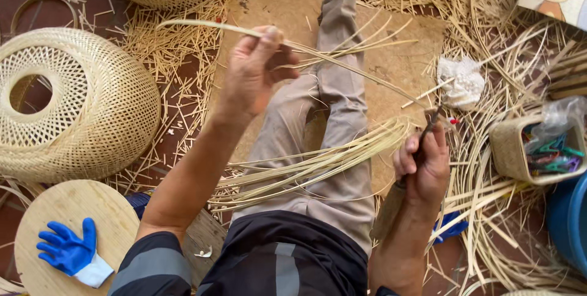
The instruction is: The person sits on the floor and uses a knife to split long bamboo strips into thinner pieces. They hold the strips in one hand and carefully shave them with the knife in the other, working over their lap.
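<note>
Toward eleven o'clock from the lap, the left hand [255,67] is raised and pinched shut on a long bamboo strip [342,64], thumb and fingers closed on it near one end, while the strip slants down toward four o'clock to meet the blade of a knife [428,128]. The right hand [423,164], low at three o'clock, is wrapped tight around the knife's handle, blade tip up against the strip. By the look of it, the step in hand is shaving or splitting the strip along its length; the next move would seem to call for a steady pull with the left hand against a still blade, keeping the strip taut and the edge angled away from the fingers. A bundle of finished strips [306,171] lies across the thighs just below the work. Room is tight: a woven bamboo lampshade [92,106] sits at nine o'clock, a small basket of clips [510,149] at three, a blue glove [67,250] on a round wooden board [104,210] at seven. Upward, toward twelve, the flat board [397,58] under the legs leaves the freest sweep, though loose offcuts litter its edges.
</note>
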